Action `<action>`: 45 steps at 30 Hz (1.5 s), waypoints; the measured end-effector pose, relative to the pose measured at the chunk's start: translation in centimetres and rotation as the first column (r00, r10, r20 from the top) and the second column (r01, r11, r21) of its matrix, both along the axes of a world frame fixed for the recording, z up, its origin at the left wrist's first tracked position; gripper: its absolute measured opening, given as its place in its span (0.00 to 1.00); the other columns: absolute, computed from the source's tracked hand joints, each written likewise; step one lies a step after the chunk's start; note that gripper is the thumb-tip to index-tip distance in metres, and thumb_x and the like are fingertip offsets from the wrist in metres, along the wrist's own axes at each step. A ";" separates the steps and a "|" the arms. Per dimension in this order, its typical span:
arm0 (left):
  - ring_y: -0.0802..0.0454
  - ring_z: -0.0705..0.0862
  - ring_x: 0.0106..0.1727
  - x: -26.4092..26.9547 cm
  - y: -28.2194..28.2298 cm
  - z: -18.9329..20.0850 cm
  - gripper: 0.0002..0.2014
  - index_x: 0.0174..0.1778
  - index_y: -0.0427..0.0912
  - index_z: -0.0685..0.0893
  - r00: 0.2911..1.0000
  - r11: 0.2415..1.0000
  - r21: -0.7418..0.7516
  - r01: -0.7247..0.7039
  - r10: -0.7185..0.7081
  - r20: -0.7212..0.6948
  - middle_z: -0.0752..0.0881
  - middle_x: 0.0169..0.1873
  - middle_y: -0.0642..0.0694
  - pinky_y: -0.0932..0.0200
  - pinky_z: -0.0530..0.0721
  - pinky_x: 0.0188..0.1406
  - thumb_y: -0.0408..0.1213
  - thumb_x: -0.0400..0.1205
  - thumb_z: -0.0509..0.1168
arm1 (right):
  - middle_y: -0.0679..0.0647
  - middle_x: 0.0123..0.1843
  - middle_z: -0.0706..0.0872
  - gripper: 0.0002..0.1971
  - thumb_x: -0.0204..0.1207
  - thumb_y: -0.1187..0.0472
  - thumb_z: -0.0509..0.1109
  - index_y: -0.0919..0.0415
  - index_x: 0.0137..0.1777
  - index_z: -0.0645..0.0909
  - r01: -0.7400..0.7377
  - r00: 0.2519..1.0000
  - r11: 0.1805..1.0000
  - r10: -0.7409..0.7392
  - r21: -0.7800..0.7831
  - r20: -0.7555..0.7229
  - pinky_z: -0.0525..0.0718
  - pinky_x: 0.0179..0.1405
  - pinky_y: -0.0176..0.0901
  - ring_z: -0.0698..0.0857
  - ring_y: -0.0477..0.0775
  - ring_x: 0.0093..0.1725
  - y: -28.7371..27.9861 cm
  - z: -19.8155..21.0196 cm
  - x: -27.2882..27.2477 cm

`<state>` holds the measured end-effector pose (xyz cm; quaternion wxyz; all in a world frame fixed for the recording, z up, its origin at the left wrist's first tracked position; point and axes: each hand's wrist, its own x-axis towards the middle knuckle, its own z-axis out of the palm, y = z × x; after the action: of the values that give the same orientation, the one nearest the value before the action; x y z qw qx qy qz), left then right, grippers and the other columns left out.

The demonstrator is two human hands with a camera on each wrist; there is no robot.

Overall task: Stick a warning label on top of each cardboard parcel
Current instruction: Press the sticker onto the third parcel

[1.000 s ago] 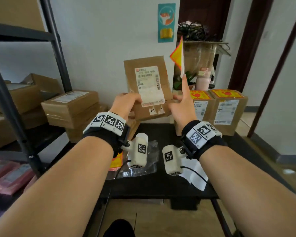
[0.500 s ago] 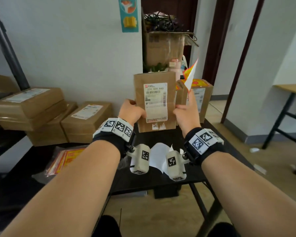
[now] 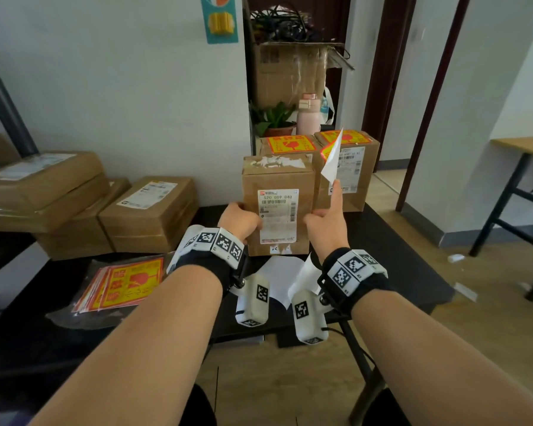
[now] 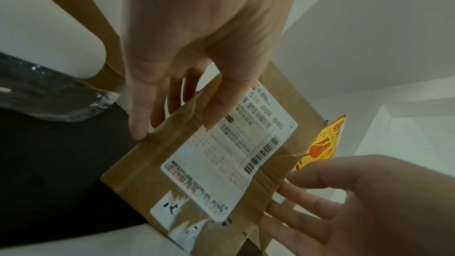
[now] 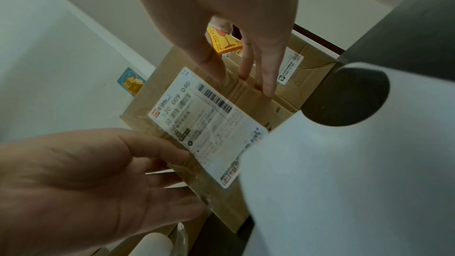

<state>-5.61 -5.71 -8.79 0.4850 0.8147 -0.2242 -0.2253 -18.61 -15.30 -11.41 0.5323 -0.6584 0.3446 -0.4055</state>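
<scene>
Both hands were on the parcel (image 3: 278, 207), which stood upright on the black desk (image 3: 397, 241), shipping slip facing the person and its taped top bare. The left hand (image 3: 240, 222) gripped the left edge, thumb across the front face, fingers (image 4: 138, 116) wrapped onto the side. The right hand (image 3: 326, 224) braced the right edge with its lower fingers (image 5: 267, 77) laid nearly straight, while the label (image 3: 332, 161) stuck to the raised forefinger tip, white back toward the camera, just right of the parcel's top. Two parcels behind (image 3: 345, 167) already wore their yellow labels; the spare stack (image 3: 126, 282) lay in its sleeve at the left, with unlabelled boxes (image 3: 150, 216) beyond. To do this step well, I'd say: settle the parcel flat, keep the left hand clamping it, bring the label over the top face, square one edge first, then smooth it across so no bubble or crease forms over that torn tape. The risk looked like the label folding onto itself.
</scene>
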 end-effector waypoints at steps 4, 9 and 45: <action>0.41 0.83 0.55 0.3 -0.1 0.2 0.14 0.59 0.40 0.79 0.994 0.999 0.028 -0.036 0.033 0.107 0.84 0.54 0.43 0.49 0.85 0.55 0.27 0.77 0.65 | 0.60 0.55 0.86 0.47 0.75 0.69 0.66 0.37 0.84 0.45 0.008 1.000 1.000 -0.008 -0.017 0.002 0.86 0.57 0.51 0.87 0.53 0.53 0.2 0.3 0.0; 0.40 0.79 0.67 0.6 0.1 1.7 0.30 0.78 0.38 0.69 0.976 0.989 -0.083 -0.121 0.134 0.171 0.78 0.70 0.38 0.55 0.79 0.55 0.26 0.77 0.63 | 0.55 0.69 0.76 0.42 0.70 0.62 0.66 0.28 0.79 0.57 0.029 0.998 0.995 -0.023 -0.097 0.064 0.83 0.65 0.62 0.81 0.56 0.65 0.2 2.1 0.3; 0.44 0.86 0.55 2.2 -1.0 9.5 0.19 0.63 0.38 0.77 0.953 0.918 -0.393 -0.055 0.165 0.253 0.85 0.55 0.40 0.50 0.85 0.56 0.34 0.77 0.72 | 0.50 0.47 0.86 0.29 0.78 0.63 0.70 0.54 0.77 0.65 0.022 0.999 0.966 -0.012 -0.257 0.040 0.84 0.46 0.43 0.86 0.47 0.46 -1.3 9.6 2.1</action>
<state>-3.37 -6.68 0.71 0.6093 0.7397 -0.2838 -0.0313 -16.46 -16.56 -1.81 0.4453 -0.7111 0.2844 -0.4638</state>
